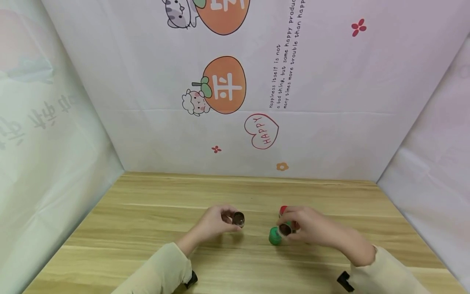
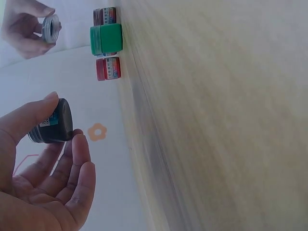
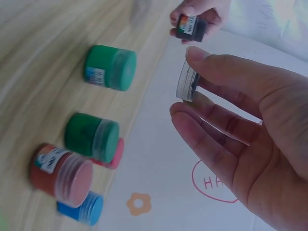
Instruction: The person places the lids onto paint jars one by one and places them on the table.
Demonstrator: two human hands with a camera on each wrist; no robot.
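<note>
Thumb and fingers of my left hand (image 1: 216, 222) pinch a small, nearly black paint jar (image 2: 54, 121), raised above the table. Its mouth is uncovered and dark inside in the head view. My right hand (image 1: 312, 225) pinches a clear ridged jar lid (image 3: 187, 83) by its edge, with dark paint on its inner side. Jar and lid are apart, with a gap between the hands. Just beneath the lid stands a green paint jar (image 1: 274, 237). The right hand partly covers a red-capped jar (image 1: 283, 210) behind it.
In the right wrist view stand capped jars on the wooden table (image 1: 165, 196): a green one (image 3: 110, 68), another green one, a reddish-brown one (image 3: 60, 174) and a blue one (image 3: 82, 210). White printed sheets (image 1: 154, 134) wall the table's back and sides.
</note>
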